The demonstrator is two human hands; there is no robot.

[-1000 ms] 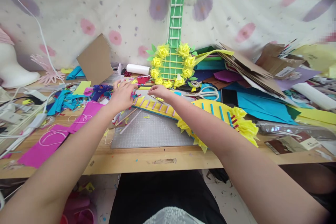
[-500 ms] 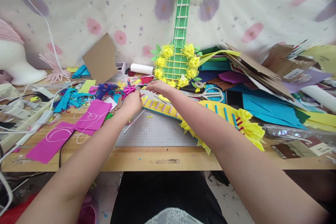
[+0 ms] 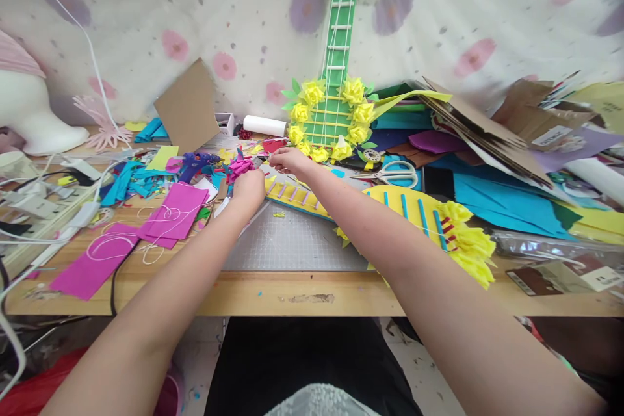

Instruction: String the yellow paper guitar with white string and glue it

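Nearest, both forearms reach out over the front edge of the wooden tabletop (image 3: pixel 302 286) and across the grey cutting mat (image 3: pixel 292 244). Just past the mat's far left corner, the left hand (image 3: pixel 248 187) is closed around the base of a pink paper flower (image 3: pixel 240 166), whose frilled petals stick up above the knuckles. Close beside it, a little farther back, the right hand (image 3: pixel 288 159) is curled with its fingertips pinched together toward the flower; what it pinches is too small to tell.

Under the right forearm lies a yellow paper guitar (image 3: pixel 390 205), its neck with purple bars pointing toward the hands and its body, with blue bars and yellow paper flowers, lying off to the right. Left of the left arm, pink paper sheets (image 3: pixel 170 218) lie flat with loops of white string (image 3: pixel 121 244) on them, and blue paper scraps (image 3: pixel 127 183) are scattered beyond. A blue glue gun (image 3: pixel 195 162) rests just left of the pink flower. Scissors (image 3: pixel 390 174) lie right of the right hand.

Farther back, a green paper guitar (image 3: pixel 336 58) ringed with yellow flowers leans upright against the spotted cloth (image 3: pixel 439 13), with a white roll (image 3: pixel 264 125) and a tilted cardboard piece (image 3: pixel 188 106) to its left, and a heap of cardboard and coloured sheets (image 3: pixel 487 136) to its right.
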